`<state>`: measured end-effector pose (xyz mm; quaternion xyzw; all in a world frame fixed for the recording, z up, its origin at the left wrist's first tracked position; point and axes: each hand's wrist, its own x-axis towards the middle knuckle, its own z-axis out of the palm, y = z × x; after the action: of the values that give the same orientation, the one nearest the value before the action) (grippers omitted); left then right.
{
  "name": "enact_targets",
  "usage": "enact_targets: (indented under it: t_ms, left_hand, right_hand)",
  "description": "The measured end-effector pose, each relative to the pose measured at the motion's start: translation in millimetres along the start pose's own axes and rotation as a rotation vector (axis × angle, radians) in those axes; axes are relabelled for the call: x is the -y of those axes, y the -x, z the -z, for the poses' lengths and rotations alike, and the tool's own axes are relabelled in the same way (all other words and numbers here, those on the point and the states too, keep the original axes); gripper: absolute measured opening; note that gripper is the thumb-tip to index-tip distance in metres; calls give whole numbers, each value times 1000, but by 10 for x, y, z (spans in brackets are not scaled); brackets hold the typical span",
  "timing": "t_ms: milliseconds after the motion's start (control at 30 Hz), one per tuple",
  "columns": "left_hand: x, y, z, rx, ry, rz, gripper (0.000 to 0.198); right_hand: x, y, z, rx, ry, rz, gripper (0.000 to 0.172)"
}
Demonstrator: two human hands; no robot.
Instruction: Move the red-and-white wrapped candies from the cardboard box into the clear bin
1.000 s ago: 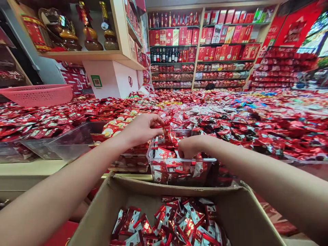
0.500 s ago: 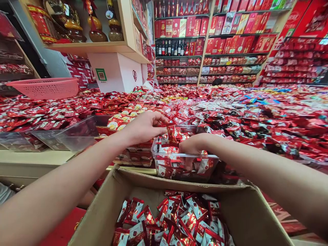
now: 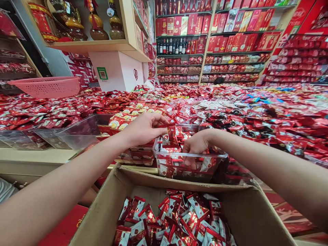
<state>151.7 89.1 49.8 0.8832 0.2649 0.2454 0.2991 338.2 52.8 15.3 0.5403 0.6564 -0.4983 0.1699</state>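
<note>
A clear plastic bin point(image 3: 189, 158) holds red-and-white wrapped candies. Over its back left part, my left hand point(image 3: 147, 127) pinches a red candy packet point(image 3: 171, 135) between thumb and fingers. My right hand point(image 3: 197, 145) reaches down into the bin, its fingers curled among the candies; what they grip, if anything, is hidden. Nearer to me, an open cardboard box point(image 3: 189, 182) has many loose red-and-white candies point(image 3: 176, 218) on its bottom.
Piles of wrapped candies point(image 3: 256, 116) spread behind the bin. Other clear bins point(image 3: 79, 131) line the left front edge. A pink basket point(image 3: 48, 87) sits at the left below a wooden cabinet point(image 3: 89, 46). Shelves with bottles and boxes point(image 3: 183, 25) stand behind.
My right hand has shifted slightly up and to the right within the bin, and the bin's right side sits a little farther right. My left hand stays nearly in place.
</note>
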Motion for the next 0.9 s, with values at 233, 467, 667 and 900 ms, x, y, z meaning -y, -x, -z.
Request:
enact_targets:
  t_ms: [233,467,667,900]
  left_hand:
    - [-56,-18,-61,18,56,-2,16]
    - [-71,-12,-88,54,41,-16,18]
    - [-70,5,-133,82,12,-37,17]
    - [-73,-7,-175,85,-80,-48,18]
  right_hand:
    - [-81,58,-11,17,-106,61,51]
    - [-15,46,-13,-15,-66,27,42]
    - [2,97,-39,-52,-39,21,42]
    - [-7,87,-19,-85,61,-55,45]
